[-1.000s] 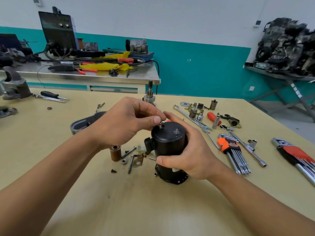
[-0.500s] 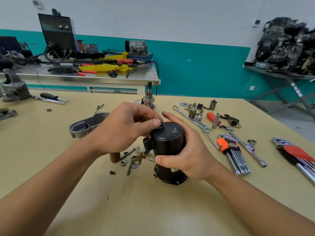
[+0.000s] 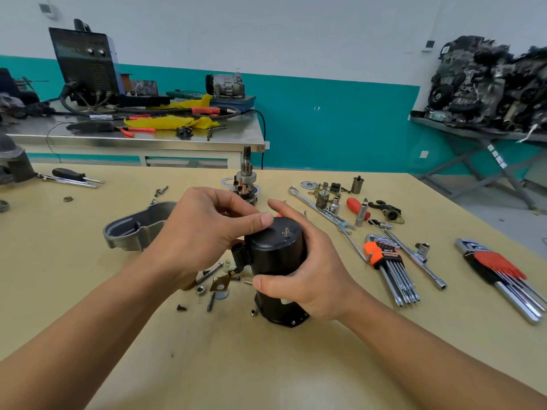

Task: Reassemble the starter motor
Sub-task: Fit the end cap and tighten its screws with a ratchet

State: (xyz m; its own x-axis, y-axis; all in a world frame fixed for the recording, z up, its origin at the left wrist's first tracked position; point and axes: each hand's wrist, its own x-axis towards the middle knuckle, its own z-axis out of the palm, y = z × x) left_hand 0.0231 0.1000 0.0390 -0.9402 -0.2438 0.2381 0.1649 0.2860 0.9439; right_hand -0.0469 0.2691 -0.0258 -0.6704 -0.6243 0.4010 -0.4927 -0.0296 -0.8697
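Observation:
The black starter motor body (image 3: 273, 261) stands upright on the yellow table (image 3: 88, 291). My right hand (image 3: 313, 270) wraps its right side, thumb low across the front. My left hand (image 3: 204, 235) reaches in from the left, thumb and fingers pinched together on a small fastener at the cap's left rim; the thumb hides the fastener. A bare stud (image 3: 286, 231) sticks up from the cap. The grey cast housing (image 3: 133, 229) lies to the left, and the pinion shaft assembly (image 3: 245, 179) stands behind my hands.
Loose bolts, nuts and a bracket (image 3: 217, 284) lie just left of the motor's base. To the right are a long wrench (image 3: 322, 211), sockets, a red-handled screwdriver (image 3: 355, 205) and two hex key sets (image 3: 390, 267) (image 3: 503, 279). A steel bench (image 3: 133, 137) stands behind.
My left thumb has closed down over the small silver fastener that showed at the cap's edge a second ago. The motor and my right hand have stayed in place.

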